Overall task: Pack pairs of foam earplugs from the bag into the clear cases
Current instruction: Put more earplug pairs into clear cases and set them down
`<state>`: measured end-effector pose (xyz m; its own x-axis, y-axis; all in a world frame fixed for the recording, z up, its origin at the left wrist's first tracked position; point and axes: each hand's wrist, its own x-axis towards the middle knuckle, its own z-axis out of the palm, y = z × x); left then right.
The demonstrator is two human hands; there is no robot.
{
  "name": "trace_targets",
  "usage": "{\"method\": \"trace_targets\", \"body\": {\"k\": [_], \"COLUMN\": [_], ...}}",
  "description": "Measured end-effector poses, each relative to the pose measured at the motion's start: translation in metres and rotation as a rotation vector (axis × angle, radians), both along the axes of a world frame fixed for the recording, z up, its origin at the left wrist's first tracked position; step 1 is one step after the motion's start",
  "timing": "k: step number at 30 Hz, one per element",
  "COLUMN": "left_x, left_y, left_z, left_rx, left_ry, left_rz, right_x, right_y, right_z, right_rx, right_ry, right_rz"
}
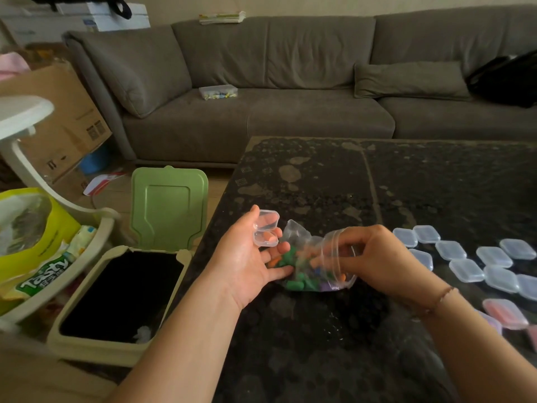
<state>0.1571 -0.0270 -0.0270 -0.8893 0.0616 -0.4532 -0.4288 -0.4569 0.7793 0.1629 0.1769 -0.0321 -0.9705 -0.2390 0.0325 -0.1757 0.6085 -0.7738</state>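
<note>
Biggest thing first: the dark stone table (377,181) is where it all happens, with the packing barely started as far as I can judge. The zip bag (313,257) lies on it between the two hands and is well stocked with foam earplugs (299,282), green, orange and purple (too jumbled to count, easily a dozen plus).

Over at the right edge sits the cluster of empty clear cases (465,257). I count about eleven closed ones with nothing in them, though the frame cuts some off. Just nearer along that edge are the filled cases (505,314), pinkish and purple inside, about three visible, partly out of frame. So done: roughly three. Left: nearly everything else.

The left hand (247,257) has one open case (266,231) pinched between thumb and fingertips, lid up, with one orange plug clearly in the bottom half (maybe a second, hard to tell). Its lower fingers rest against the bag.

The right hand (374,254) has curled fingers pinching the bag's mouth; whether they also hold a plug, I can't tell.

Looks like this case needs its pair finished and snapping shut.
</note>
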Motion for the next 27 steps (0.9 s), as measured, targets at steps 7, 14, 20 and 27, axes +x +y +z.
{"method": "trace_targets", "body": {"k": [7,14,20,27], "left_x": [0.006,0.034,0.041,0.041], "left_y": [0.006,0.041,0.046,0.05], "left_z": [-0.002,-0.012,-0.013,-0.01], "left_rx": [0.201,0.641,0.398,0.344], "left_ry": [0.185,0.285,0.425,0.454], "left_rz": [0.112,0.01,-0.01,-0.005], "right_x": [0.013,0.036,0.038,0.039], "right_y": [0.029,-0.014,-0.037,-0.041], "right_z": [0.041,0.066,0.052,0.045], "right_rx": [-0.062,-0.484,-0.206,-0.073], "right_ry": [0.064,0.092,0.193,0.332], "right_rz": [-0.097,-0.006,-0.079,-0.136]}}
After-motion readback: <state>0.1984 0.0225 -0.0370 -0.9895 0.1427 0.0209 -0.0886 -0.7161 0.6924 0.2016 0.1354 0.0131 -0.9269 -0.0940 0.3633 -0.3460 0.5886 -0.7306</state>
